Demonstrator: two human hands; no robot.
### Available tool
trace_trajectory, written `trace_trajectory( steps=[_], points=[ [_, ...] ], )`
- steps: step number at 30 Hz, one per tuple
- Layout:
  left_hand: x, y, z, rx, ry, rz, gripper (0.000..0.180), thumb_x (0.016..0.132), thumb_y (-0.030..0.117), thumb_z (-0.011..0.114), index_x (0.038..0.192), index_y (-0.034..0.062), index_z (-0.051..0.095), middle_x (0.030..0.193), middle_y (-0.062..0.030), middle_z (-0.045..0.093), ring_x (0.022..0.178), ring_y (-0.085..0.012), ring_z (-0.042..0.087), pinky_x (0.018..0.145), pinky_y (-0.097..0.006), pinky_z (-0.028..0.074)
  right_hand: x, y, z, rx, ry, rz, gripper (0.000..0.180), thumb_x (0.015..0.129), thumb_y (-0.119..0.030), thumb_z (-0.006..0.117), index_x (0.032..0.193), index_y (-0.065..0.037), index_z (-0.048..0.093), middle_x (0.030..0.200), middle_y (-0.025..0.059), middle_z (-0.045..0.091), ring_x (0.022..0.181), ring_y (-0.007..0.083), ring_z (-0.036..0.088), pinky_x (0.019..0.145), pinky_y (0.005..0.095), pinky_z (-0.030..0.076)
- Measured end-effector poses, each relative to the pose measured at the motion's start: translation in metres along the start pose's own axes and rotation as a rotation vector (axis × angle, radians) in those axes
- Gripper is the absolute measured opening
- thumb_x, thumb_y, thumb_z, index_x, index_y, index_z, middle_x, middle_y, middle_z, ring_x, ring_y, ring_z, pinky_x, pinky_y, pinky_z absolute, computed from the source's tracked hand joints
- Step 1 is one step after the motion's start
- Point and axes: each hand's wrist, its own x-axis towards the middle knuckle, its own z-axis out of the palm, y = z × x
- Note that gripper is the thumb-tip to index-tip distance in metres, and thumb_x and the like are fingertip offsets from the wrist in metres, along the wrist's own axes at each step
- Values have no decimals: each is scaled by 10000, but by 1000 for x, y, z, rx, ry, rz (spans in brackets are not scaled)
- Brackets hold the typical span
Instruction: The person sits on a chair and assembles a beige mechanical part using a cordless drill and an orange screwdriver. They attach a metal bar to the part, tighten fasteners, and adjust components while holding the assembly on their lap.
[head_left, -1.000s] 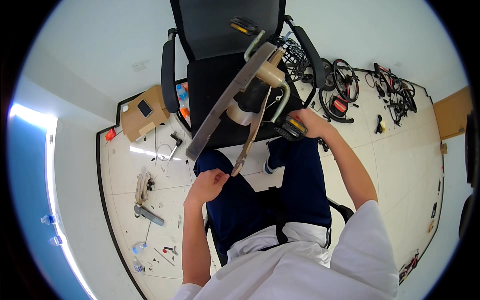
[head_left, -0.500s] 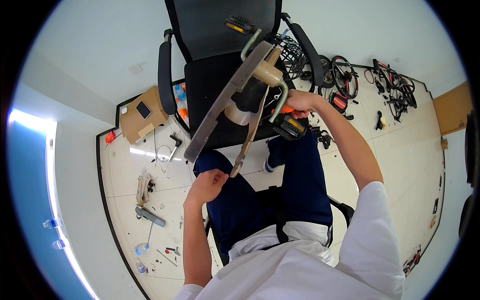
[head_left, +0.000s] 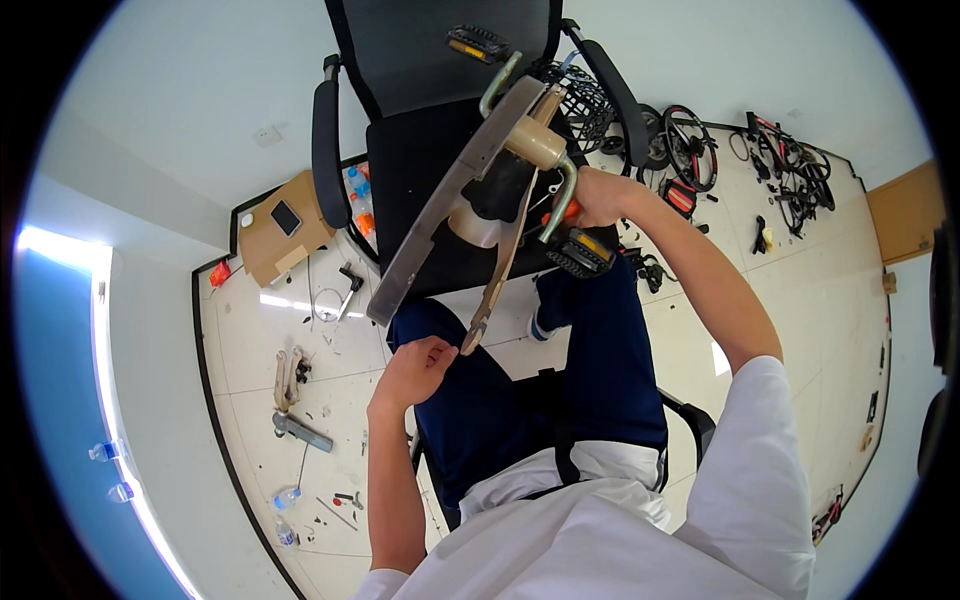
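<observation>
A tan bicycle frame section (head_left: pixel 535 144) leans across the black chair seat and towards my knees. Along its left side runs a long grey chain guard (head_left: pixel 440 215). Two crank arms carry black pedals with amber reflectors, the upper pedal (head_left: pixel 478 43) by the backrest and the lower pedal (head_left: pixel 581 253) just below my right hand. My left hand (head_left: pixel 413 372) has its fingers closed at the lower tip of a frame stay (head_left: pixel 492 300). Beside the lower crank, my right hand (head_left: pixel 600 197) grips an orange-handled tool (head_left: pixel 570 212); the tool's working end is hidden.
Against the wall at left lies a cardboard box (head_left: pixel 262 240) with a phone (head_left: pixel 286 219) on it. Fork parts (head_left: pixel 290 380), plastic bottles (head_left: pixel 287 498) and small tools lie on the left floor. Wheels (head_left: pixel 690 148) and bike parts (head_left: pixel 795 180) line the right wall.
My right hand has shifted slightly up and turned at the orange handle. My left hand and the bicycle frame stay almost where they were.
</observation>
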Motion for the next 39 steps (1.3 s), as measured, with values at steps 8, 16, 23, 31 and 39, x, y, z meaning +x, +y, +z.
trace_trajectory(
  steps=[8,16,23,31,39],
  points=[
    [-1,-2,-1,-19,3,-7,282,942,260,649,965,-16,701,818,-172,711,778,-291,704,726,-353,543,-14,-5,-3,67,107,-31,333,713,-163,761,1036,-92,725,877,184,710,867,350,686,802,414,552],
    [-2,1,-1,-11,-1,-24,275,941,253,650,963,-17,700,819,-172,711,774,-287,703,725,-349,545,-25,4,3,173,138,-63,321,718,-153,734,1025,-59,731,814,216,695,819,375,684,763,421,559],
    [0,6,-2,19,-28,-35,226,939,207,637,995,-4,697,830,-160,712,778,-270,700,723,-345,534,-8,1,7,1,113,-31,338,705,-117,756,1036,-69,709,890,201,699,862,369,681,788,422,555],
    [1,8,0,38,-27,-45,210,937,194,640,1005,3,696,831,-147,713,774,-260,697,725,-338,530,-8,-14,4,302,104,-49,332,809,-277,733,1011,-24,662,924,174,680,910,381,652,801,410,536],
    [2,6,2,62,-13,-27,208,934,195,645,1010,8,695,831,-145,716,771,-253,698,718,-333,531,-10,-25,-4,577,-47,252,277,826,-279,717,940,-39,638,749,104,630,622,187,619,564,345,496]
  ],
)
